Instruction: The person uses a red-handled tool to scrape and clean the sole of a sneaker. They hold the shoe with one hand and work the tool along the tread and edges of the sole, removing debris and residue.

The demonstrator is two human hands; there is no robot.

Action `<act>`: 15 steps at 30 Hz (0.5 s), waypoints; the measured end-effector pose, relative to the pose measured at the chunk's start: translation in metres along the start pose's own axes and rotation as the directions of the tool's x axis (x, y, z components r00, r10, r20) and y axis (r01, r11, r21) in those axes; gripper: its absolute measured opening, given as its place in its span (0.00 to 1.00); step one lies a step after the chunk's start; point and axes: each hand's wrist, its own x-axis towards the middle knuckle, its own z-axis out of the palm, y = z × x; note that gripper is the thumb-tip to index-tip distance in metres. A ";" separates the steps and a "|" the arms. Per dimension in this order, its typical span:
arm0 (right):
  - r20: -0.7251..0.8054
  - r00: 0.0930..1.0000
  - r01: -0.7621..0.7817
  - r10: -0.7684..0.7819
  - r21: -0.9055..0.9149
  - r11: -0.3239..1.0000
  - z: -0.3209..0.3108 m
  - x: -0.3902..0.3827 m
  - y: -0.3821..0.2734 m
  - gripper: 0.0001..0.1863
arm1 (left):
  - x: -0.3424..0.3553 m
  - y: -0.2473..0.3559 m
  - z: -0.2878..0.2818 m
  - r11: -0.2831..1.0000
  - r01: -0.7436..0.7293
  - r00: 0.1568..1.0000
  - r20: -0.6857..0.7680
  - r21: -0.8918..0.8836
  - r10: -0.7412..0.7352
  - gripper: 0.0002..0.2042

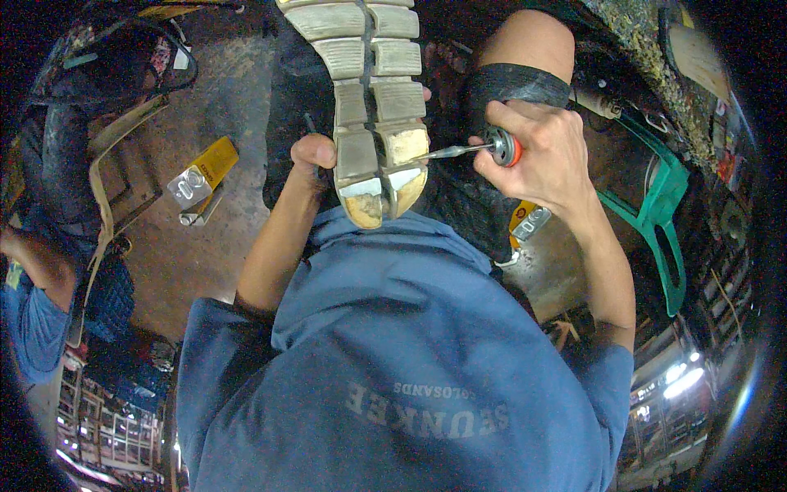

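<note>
A shoe (369,98) is held sole-up in front of my chest, its pale lugged sole worn at the heel. My left hand (314,157) grips the shoe from the left side, thumb against the sole's edge. My right hand (541,152) is closed around a tool (484,148) with an orange and grey handle. The tool's thin metal shaft points left, and its tip touches the sole's edge near the heel. My blue shirt (393,353) fills the lower middle of the view.
A yellow tube (201,176) and a small metal piece lie on the brown floor at left. A green plastic frame (660,221) stands at right. Another person's arm in a blue sleeve (33,303) is at far left. A dark bag (115,66) sits upper left.
</note>
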 end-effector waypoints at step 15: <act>-0.037 0.998 0.043 -0.043 -0.003 0.999 0.003 0.004 -0.005 0.15 | 0.003 0.000 0.001 0.999 0.023 0.999 0.031 0.044 -0.024 0.66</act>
